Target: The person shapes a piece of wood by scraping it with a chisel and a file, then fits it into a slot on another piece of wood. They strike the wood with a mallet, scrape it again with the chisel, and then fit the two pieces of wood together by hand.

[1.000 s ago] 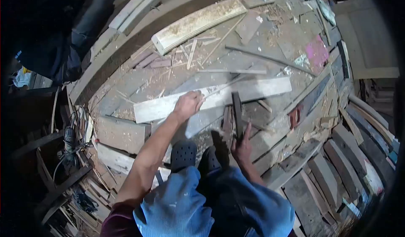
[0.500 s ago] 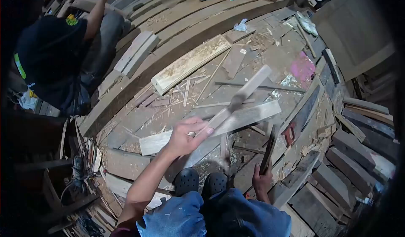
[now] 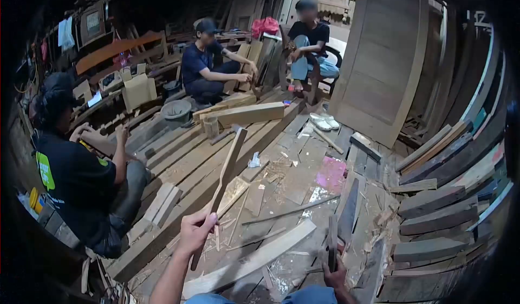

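Observation:
My left hand [image 3: 199,232] is closed around the lower part of a long, thin wooden slat [image 3: 222,177]. The slat has a kink midway and stands tilted, its upper end leaning right. Lower right, my right hand [image 3: 334,274] grips a dark, narrow bar [image 3: 332,236], whose kind I cannot make out. A red saw handle [image 3: 340,245] shows right behind this bar. Below the slat, a pale board [image 3: 271,252] lies across the floor, its near end by my knees.
At the left a person [image 3: 81,179] sits working on wood; two others [image 3: 208,68] sit at the back. Long beams [image 3: 179,155] run along the left. A hammer [image 3: 225,134] rests on them. Wood offcuts [image 3: 433,223] are stacked at the right; a large door panel [image 3: 379,55] stands behind.
The view has tilted up, bringing the two people at the back into sight. The slat in my left hand has swung more upright. My right hand keeps its hold on the dark bar.

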Motion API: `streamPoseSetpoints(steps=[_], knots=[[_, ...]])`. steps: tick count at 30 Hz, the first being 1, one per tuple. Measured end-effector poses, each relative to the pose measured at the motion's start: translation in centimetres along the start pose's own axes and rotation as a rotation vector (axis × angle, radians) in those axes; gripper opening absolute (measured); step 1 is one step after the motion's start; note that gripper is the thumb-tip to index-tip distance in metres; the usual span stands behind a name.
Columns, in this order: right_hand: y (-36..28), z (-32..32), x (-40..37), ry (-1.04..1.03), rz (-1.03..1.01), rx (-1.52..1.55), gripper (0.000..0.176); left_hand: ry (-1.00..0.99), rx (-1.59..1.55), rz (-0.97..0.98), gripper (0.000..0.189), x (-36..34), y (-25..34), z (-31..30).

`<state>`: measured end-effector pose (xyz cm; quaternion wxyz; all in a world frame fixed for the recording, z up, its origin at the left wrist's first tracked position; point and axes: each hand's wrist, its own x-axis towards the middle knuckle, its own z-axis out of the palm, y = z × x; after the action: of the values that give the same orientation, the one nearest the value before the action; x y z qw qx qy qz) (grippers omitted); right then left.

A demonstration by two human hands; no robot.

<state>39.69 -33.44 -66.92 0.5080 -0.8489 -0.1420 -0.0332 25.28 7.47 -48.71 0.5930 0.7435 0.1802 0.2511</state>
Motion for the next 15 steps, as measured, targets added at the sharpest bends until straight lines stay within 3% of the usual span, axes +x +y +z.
streamPoseSetpoints(steps=[5, 6, 8, 9, 10, 11, 12, 15], knots=[[-14.6, 0.4, 9.6, 0.046, -0.369, 0.200, 0.027, 0.222, 0.163, 0.377, 0.043, 3.6, 4.6, 3.1], [-18.8, 0.7, 10.5, 0.038, -0.410, 0.271, 0.029, 0.261, 0.309, 0.364, 0.044, 3.4, 5.7, 3.7], [-24.8, 1.2, 11.3, -0.298, -0.086, 0.382, 0.035, 0.341, 0.246, 0.402, 0.044, 4.0, 3.9, 5.5], [-28.3, 1.6, 11.5, -0.419, 0.000, 0.395, 0.039, 0.346, 0.305, 0.295, 0.044, 3.6, 4.0, 5.9], [-29.4, 3.0, 10.9, -0.473, -0.002, 0.392, 0.042, 0.330, 0.162, 0.232, 0.044, 3.6, 2.3, 6.4], [-30.6, 4.5, 10.4, -0.526, -0.004, 0.388, 0.046, 0.381, 0.144, 0.262, 0.044, 3.8, 0.1, 6.9], [-30.1, 6.9, 10.5, -0.499, -0.101, 0.374, 0.048, 0.429, 0.122, 0.304, 0.044, 3.8, -0.7, 6.9], [-29.9, 9.6, 8.7, -0.406, -0.387, 0.252, 0.054, 0.380, -0.006, -0.016, 0.044, 3.6, -1.0, 4.9]])
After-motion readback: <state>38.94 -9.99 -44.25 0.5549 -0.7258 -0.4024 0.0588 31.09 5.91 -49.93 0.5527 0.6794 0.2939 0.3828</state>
